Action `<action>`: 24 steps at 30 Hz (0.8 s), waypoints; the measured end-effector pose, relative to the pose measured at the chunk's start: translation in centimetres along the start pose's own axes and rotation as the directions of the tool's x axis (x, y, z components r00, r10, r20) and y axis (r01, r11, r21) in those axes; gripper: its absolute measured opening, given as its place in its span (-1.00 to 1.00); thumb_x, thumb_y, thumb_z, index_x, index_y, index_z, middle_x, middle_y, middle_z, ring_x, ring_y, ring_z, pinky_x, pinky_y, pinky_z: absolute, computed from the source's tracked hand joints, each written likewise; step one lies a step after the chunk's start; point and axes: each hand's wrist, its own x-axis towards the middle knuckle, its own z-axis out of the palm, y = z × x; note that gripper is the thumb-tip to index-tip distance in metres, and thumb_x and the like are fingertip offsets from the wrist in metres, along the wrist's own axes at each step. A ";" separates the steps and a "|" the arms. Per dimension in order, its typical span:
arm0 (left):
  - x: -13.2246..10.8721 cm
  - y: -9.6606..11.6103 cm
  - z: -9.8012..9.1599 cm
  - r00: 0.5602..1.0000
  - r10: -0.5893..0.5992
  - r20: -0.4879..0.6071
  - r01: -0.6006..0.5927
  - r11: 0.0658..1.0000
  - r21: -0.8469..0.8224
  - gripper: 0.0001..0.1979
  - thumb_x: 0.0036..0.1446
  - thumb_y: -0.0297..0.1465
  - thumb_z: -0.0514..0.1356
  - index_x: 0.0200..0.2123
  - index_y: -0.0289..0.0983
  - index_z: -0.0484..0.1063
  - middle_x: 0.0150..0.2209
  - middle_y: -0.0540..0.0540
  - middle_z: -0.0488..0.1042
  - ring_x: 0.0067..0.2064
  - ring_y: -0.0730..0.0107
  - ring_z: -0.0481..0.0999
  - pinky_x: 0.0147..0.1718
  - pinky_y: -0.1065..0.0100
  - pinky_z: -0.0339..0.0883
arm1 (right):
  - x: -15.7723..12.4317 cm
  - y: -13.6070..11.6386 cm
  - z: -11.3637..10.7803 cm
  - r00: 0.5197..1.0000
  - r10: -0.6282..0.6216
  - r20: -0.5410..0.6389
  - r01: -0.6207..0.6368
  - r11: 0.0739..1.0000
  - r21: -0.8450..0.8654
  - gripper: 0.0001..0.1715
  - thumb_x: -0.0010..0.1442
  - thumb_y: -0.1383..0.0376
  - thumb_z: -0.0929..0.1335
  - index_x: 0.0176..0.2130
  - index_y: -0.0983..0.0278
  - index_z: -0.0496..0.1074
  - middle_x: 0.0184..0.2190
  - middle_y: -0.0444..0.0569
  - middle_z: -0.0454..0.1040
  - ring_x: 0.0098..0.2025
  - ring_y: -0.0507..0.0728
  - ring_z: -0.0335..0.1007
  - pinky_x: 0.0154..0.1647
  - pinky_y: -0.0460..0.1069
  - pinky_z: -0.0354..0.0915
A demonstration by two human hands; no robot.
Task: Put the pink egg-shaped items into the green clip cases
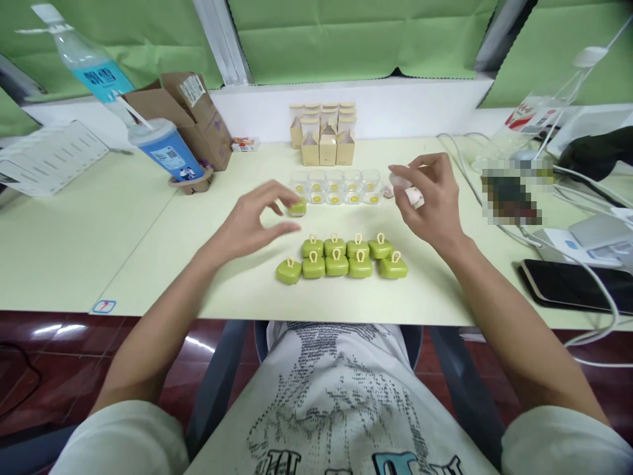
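Note:
My left hand (254, 221) hovers over the pale green table (148, 264), its fingertips pinching a small green case (298, 207) beside a row of clear plastic boxes (336, 186). My right hand (428, 198) is raised to the right of that row, its fingers closed round a small white and pink item (411, 192) that I cannot name. Several green cases with yellow loops (343, 257) lie in two rows near the table's front edge, between my hands. Small beige cartons (324, 135) stand at the back.
A blue cup with a straw (165, 150), a tilted water bottle (89, 63) and an open brown cardboard box (190, 109) stand at the back left. White cables (568, 257), a black phone (573, 285) and another bottle (539, 109) crowd the right side.

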 end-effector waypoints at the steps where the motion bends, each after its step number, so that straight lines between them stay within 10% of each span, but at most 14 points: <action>1: -1.0 1.4 -0.6 0.990 0.046 0.131 -0.044 0.999 -0.018 -0.51 0.49 0.11 0.45 0.21 -0.11 0.67 0.15 -0.14 0.72 0.11 0.19 0.75 0.08 0.22 0.73 | 0.1 -0.4 0.0 0.998 0.026 -0.051 -0.021 0.996 0.084 -0.52 0.60 0.03 0.40 0.37 0.00 0.68 0.29 0.24 0.57 0.25 0.45 0.66 0.24 0.43 0.65; 5: -6.2 4.7 -0.5 0.974 0.036 0.222 -0.083 0.975 0.207 -0.62 0.66 -0.08 0.30 0.34 -0.13 0.63 0.41 -0.27 0.63 0.18 0.11 0.80 0.11 0.11 0.79 | 0.3 -1.4 0.4 0.962 0.269 -0.049 -0.219 0.866 0.449 -0.55 0.53 -0.12 0.50 0.26 -0.03 0.69 0.20 0.11 0.63 0.13 0.34 0.76 0.13 0.31 0.77; 12: -10.9 4.0 -0.2 0.961 0.129 0.243 -0.215 0.902 0.374 -0.57 0.67 -0.38 0.27 0.48 -0.07 0.60 0.46 -0.20 0.68 0.16 0.09 0.69 0.09 0.02 0.78 | 0.6 -2.6 0.4 0.832 0.506 0.227 -0.479 0.448 0.755 -0.47 0.20 -0.02 0.73 0.04 0.08 0.66 -0.01 -0.05 0.67 -0.04 0.25 0.84 0.17 0.27 0.80; 24: -9.0 2.3 -2.1 0.926 0.015 0.378 -0.145 0.937 0.319 -0.51 0.74 -0.08 0.15 0.57 0.04 0.55 0.34 -0.16 0.76 0.06 0.18 0.81 0.03 0.14 0.77 | -0.1 -4.4 1.3 0.877 0.422 0.231 -0.418 0.429 0.801 -0.41 0.26 -0.03 0.72 0.12 -0.02 0.53 -0.01 -0.11 0.69 0.02 0.24 0.83 0.23 0.28 0.76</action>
